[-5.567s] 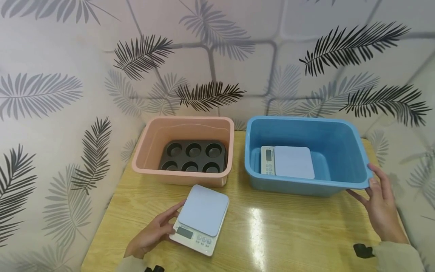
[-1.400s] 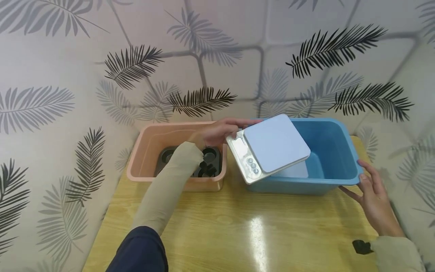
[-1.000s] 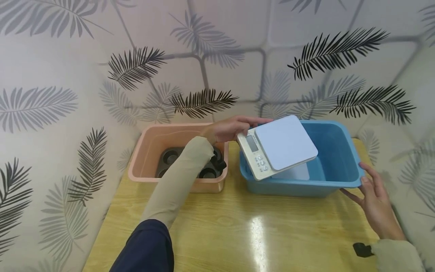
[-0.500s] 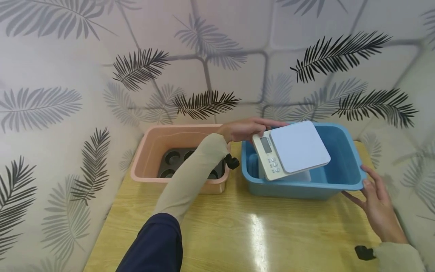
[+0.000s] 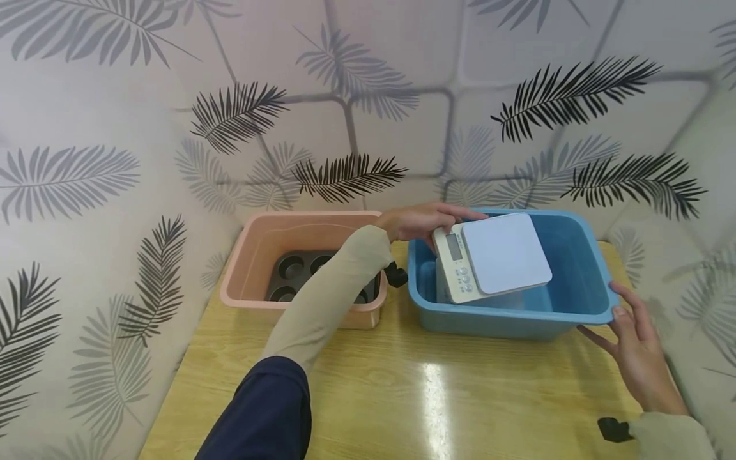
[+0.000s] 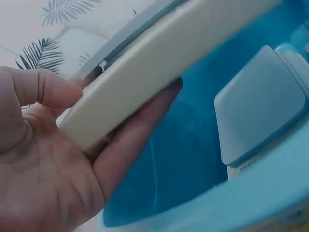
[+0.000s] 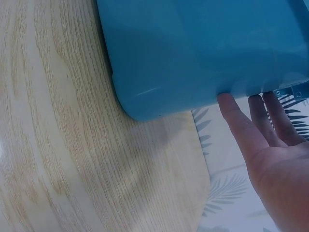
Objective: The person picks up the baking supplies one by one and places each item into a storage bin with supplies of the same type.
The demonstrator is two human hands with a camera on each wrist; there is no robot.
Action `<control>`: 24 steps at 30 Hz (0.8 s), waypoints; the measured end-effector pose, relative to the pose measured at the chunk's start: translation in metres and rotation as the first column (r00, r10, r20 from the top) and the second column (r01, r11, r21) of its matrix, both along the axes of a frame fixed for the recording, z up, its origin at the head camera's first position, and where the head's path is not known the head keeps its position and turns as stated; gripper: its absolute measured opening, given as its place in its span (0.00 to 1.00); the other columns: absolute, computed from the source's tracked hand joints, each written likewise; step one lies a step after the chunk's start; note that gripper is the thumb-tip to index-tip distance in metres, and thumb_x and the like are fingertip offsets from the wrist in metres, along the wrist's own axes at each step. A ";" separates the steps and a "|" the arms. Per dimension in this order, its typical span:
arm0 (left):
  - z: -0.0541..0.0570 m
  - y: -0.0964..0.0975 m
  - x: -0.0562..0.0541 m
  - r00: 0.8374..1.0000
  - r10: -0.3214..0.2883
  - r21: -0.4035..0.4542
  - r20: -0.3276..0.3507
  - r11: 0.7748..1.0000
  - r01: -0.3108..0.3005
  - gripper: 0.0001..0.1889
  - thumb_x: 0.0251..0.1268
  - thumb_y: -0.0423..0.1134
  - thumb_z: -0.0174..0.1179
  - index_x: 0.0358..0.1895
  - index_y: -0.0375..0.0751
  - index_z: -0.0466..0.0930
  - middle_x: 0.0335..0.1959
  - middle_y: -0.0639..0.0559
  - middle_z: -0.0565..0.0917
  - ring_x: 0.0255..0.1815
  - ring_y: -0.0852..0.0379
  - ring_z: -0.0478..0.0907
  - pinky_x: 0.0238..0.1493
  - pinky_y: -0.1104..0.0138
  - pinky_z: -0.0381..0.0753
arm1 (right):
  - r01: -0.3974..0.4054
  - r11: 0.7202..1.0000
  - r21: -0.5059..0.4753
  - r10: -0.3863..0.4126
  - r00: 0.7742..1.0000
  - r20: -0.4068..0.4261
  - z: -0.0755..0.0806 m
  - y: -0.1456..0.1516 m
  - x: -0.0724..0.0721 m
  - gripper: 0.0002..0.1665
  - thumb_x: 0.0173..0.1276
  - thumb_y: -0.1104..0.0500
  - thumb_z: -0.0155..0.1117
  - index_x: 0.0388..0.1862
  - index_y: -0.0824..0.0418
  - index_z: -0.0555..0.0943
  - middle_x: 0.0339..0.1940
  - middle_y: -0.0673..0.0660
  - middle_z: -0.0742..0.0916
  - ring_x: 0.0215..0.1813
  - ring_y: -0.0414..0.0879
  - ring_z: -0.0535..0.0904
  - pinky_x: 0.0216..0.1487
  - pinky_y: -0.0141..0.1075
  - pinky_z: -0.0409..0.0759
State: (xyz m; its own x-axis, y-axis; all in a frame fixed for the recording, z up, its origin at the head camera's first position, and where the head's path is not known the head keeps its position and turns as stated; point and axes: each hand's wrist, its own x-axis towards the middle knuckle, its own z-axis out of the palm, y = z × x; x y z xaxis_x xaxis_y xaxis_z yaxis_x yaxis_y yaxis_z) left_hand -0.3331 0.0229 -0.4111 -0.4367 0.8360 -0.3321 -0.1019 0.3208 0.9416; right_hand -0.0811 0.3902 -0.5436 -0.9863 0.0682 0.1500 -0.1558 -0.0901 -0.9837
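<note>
My left hand [image 5: 420,220] holds a white kitchen scale [image 5: 507,254] by its display end. The scale is tilted over and partly inside the blue tub [image 5: 517,316]. In the left wrist view, thumb and fingers of the left hand [image 6: 53,159] pinch the edge of this scale [image 6: 130,72]. A second kitchen scale [image 6: 260,106] lies lower in the tub; the held one mostly covers it in the head view. My right hand [image 5: 641,351] grips the tub's right front corner. From the right wrist, fingertips [image 7: 227,99] touch the tub's outer wall [image 7: 193,53].
A pink tub [image 5: 244,301] stands left of the blue one, with a dark muffin tin [image 5: 296,281] inside, partly hidden by my left sleeve [image 5: 333,294]. Both tubs stand on a wooden table [image 5: 368,390] against a leaf-patterned backdrop [image 5: 402,83].
My left hand has lifted the scale from the table in front of the pink tub, carried it right, and lowered it slightly into the blue tub. The right hand stays at its corner.
</note>
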 end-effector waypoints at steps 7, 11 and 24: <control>-0.006 -0.001 -0.002 0.999 -0.012 -0.038 -0.045 0.999 0.011 0.33 0.84 0.27 0.39 0.86 0.54 0.67 0.76 0.41 0.78 0.60 0.48 0.86 0.57 0.49 0.90 | -0.004 1.000 -0.023 0.004 1.000 -0.014 0.002 -0.002 0.000 0.33 0.93 0.58 0.42 0.92 0.50 0.54 0.77 0.44 0.72 0.69 0.26 0.79 0.50 0.28 0.89; -0.002 -0.002 -0.001 0.995 0.007 -0.012 -0.100 1.000 -0.009 0.31 0.89 0.32 0.45 0.88 0.56 0.63 0.85 0.44 0.68 0.83 0.46 0.71 0.81 0.46 0.74 | -0.026 0.996 -0.081 0.023 0.999 -0.041 0.003 -0.002 -0.001 0.33 0.92 0.61 0.40 0.91 0.53 0.53 0.75 0.44 0.74 0.70 0.28 0.80 0.51 0.29 0.90; 0.003 -0.014 0.006 0.991 0.050 0.066 -0.122 0.997 -0.042 0.33 0.88 0.36 0.51 0.89 0.50 0.57 0.90 0.38 0.57 0.91 0.38 0.55 0.88 0.40 0.60 | -0.032 0.996 -0.082 0.028 0.999 -0.041 0.001 -0.004 0.001 0.34 0.93 0.61 0.39 0.92 0.52 0.53 0.80 0.45 0.69 0.71 0.28 0.79 0.52 0.29 0.90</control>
